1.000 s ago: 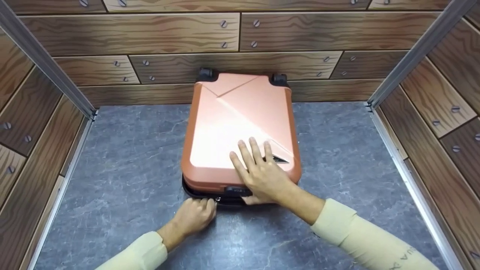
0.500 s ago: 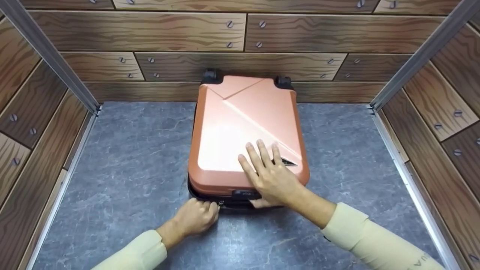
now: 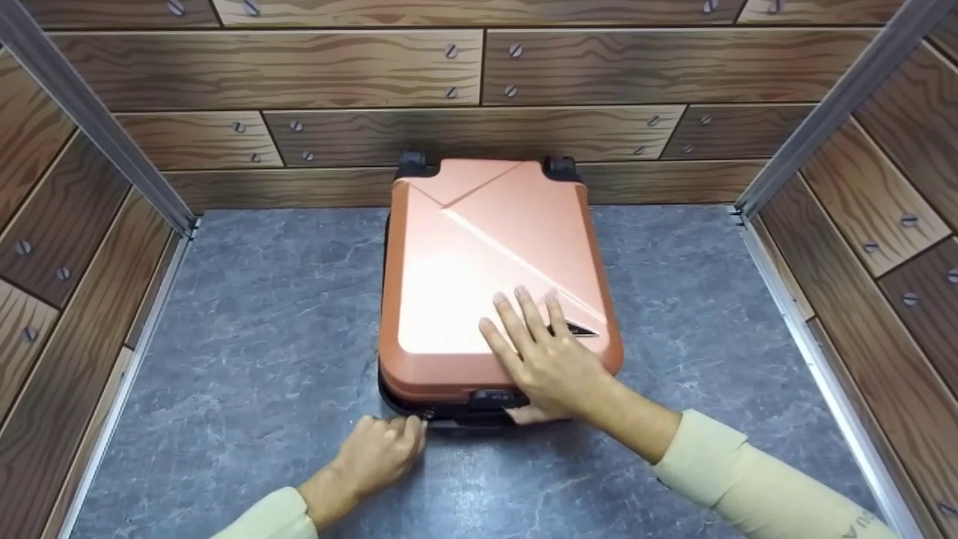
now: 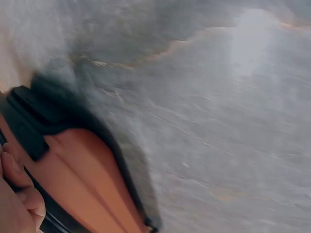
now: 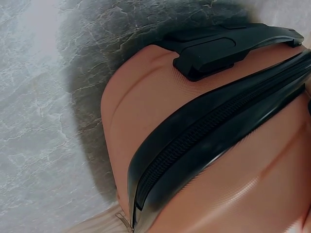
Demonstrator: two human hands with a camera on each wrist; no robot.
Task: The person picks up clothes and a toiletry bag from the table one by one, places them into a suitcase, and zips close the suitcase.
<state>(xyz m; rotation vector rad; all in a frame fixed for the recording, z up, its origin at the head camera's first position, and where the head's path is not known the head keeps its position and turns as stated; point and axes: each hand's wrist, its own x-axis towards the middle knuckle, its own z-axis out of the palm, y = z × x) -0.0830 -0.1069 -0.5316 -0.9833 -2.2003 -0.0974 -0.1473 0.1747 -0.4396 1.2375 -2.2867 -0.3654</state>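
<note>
One salmon suitcase (image 3: pixel 516 217) is laid flat at twelve o'clock on the marbled grey surface (image 3: pixel 277 307), its long axis aligned twelve to six. At seven o'clock on its near end, a zip pull (image 3: pixel 428 414) is apparently pinched by the curled left hand (image 3: pixel 382 455). Toward five o'clock, the hard, glossy shell (image 3: pixel 449 314) is covered by the spread right hand (image 3: pixel 555 368); a diagonal crease (image 3: pixel 516 256) is moulded in, and the black zip (image 5: pixel 194 132) is toothed.

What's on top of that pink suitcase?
A right hand rests, spread out, on the near end of the suitcase. Part of a dark badge shows beside it; the surface under the palm is covered and can't be seen.
</note>
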